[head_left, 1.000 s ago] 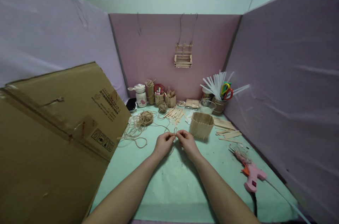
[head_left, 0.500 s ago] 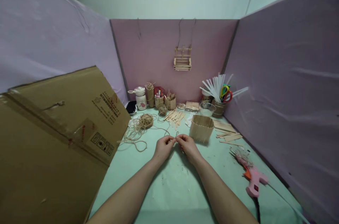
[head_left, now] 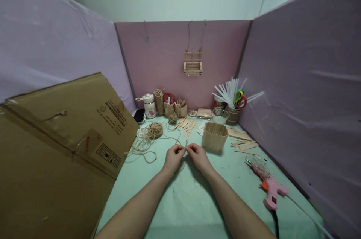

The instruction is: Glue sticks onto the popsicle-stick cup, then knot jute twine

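Note:
Fingertip to fingertip, my left hand (head_left: 174, 157) and my right hand (head_left: 198, 156) pinch a thin piece of twine (head_left: 186, 142) over the middle of the table. A small loop of it sticks up between them, and a loose end hangs below, between the wrists. To the left, a strand runs from my hands toward a ball of twine (head_left: 155, 130) with loose coils around it. A basket made of craft sticks (head_left: 214, 138) stands just beyond my right hand.
A pink glue gun (head_left: 271, 190) lies at right, its cord trailing to the front. Loose craft sticks (head_left: 244, 143) lie behind it. A large cardboard box (head_left: 70, 148) leans in at left. Along the back stand a white bottle (head_left: 149, 106) and a pot of scissors and white glue sticks (head_left: 232, 115).
Both hands stay pinched on the twine and shift very slightly. The loop between them now stands taller, and a loose end shows below the left hand. The view has tilted slightly.

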A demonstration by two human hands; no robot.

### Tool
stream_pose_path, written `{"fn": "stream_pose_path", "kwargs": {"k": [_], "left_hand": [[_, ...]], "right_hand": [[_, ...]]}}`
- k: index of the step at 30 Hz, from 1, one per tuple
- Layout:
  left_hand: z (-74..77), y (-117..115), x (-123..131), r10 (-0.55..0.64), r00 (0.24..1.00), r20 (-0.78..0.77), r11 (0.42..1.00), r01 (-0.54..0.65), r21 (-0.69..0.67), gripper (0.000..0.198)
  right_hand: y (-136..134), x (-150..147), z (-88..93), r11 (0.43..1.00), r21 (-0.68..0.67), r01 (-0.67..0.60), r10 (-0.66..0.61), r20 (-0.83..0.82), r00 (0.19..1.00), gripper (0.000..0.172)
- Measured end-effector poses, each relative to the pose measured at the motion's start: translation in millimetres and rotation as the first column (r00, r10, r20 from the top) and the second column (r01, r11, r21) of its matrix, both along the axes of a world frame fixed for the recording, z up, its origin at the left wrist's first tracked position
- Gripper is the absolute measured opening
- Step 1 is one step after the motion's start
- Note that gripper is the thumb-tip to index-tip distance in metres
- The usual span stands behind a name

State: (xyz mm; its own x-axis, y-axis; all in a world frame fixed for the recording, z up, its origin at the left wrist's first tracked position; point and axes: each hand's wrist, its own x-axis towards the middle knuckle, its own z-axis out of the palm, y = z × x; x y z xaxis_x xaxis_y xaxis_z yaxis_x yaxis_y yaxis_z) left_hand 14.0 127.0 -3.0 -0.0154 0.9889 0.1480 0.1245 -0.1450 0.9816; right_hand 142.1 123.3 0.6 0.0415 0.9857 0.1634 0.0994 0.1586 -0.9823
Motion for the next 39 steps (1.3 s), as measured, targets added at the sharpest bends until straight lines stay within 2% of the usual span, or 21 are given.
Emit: {"fn": "stream_pose_path", "kwargs": {"k": [11, 20, 27, 30, 33, 35, 39], "left_hand": [[7.9, -3.3, 0.7, -0.027, 0.988, 0.154, 0.995, 0.041, -0.089, 0.019], [12.8, -3.5, -0.8, -0.088, 0.986, 0.144, 0.99, 0.103, -0.1, 0.022], [8.9, -2.9, -1.3, -0.145, 0.923, 0.356, 0.958, 0.22, -0.182, 0.029], [10.9, -3.4, -0.7, -0.124, 0.931, 0.344, 0.964, 0.195, -0.181, 0.03], [12.3, -3.5, -0.2, -0.099, 0.957, 0.272, 0.98, 0.141, -0.141, 0.03], [12.1, -3.1, -0.4, -0.088, 0.968, 0.237, 0.987, 0.116, -0.108, 0.029], [10.4, -1.9, -2.2, -0.073, 0.982, 0.175, 0.996, 0.079, -0.03, 0.024]], "right_hand": [[1.5, -1.0, -8.1, 0.993, -0.116, -0.015, 0.006, -0.071, 0.997, 0.026], [-5.3, -3.3, 3.4, 0.987, -0.16, 0.007, -0.035, -0.171, 0.985, 0.021], [-9.2, -1.2, 11.2, 0.936, -0.307, -0.173, 0.047, -0.378, 0.925, 0.025], [-7.9, -0.4, 10.0, 0.97, -0.242, -0.035, -0.032, -0.269, 0.963, 0.025], [-6.4, 0.0, 8.6, 0.988, -0.089, 0.123, -0.13, -0.074, 0.989, 0.022], [-6.3, -0.2, 8.6, 0.989, -0.007, 0.145, -0.145, 0.017, 0.989, 0.02], [-8.0, -0.7, 10.2, 0.994, 0.032, 0.104, -0.106, 0.069, 0.992, 0.022]]}}
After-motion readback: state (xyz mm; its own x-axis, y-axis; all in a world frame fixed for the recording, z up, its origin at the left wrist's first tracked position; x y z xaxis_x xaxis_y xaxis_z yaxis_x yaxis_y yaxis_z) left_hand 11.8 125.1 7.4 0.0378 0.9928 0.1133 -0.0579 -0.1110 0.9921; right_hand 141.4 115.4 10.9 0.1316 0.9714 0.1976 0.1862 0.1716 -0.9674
